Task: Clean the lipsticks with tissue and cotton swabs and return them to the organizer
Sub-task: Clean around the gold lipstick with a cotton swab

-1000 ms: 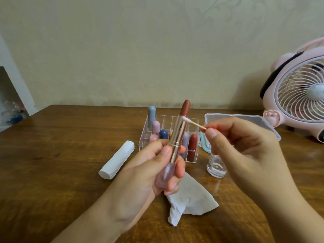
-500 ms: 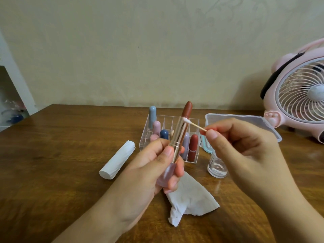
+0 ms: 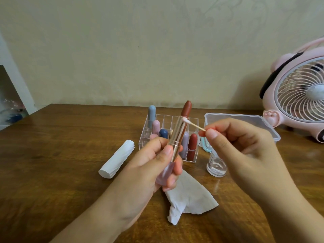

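Observation:
My left hand grips an open lipstick upright by its lilac base, its gold tube and brown-red bullet tilted slightly to the right. My right hand pinches a cotton swab whose white tip touches the rim of the gold tube. Behind them stands the clear organizer with several capped lipsticks in its compartments. A crumpled tissue lies on the table below my left hand.
A rolled white tissue lies at the left. A small clear glass stands beside the organizer. A clear plastic box sits at the back right, with a pink fan beyond. The wooden table carries everything.
The swab tip has slid a little along the rim of the gold tube. Both hands stay nearly in place.

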